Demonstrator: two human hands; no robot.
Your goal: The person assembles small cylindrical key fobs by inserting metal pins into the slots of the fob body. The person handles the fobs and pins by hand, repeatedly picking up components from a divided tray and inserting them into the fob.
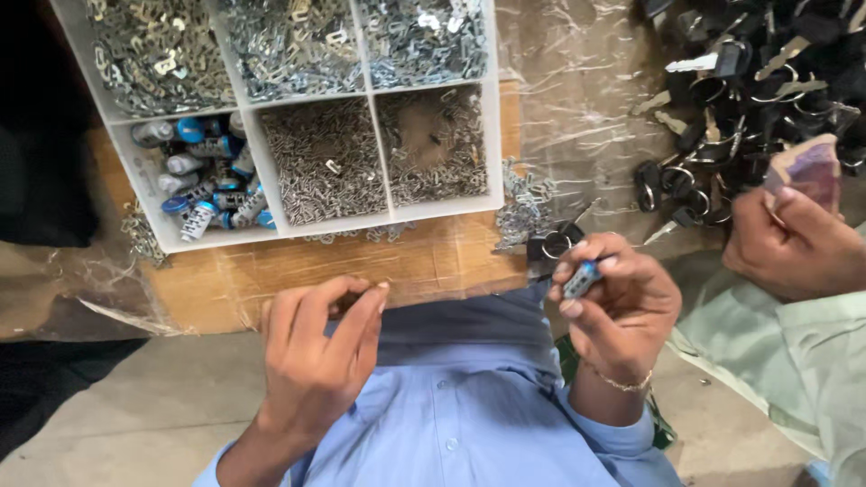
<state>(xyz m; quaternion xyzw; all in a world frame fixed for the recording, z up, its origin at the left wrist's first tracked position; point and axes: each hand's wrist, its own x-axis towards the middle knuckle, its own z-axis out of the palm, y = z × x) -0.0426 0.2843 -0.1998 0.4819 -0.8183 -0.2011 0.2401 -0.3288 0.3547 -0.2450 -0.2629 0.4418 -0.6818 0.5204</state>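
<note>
Workbench ahead; right hand [622, 311] pinches lock cylinder [582, 279].

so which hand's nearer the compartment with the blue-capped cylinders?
Left. The left hand is below and a bit right of that compartment, across the cardboard. The right hand, holding a small cylinder, is far off to the tray's lower right.

Brown cardboard-topped worktable [271, 271] under crinkled clear plastic sheet [577, 99], above a grey concrete floor [153, 406].
</note>
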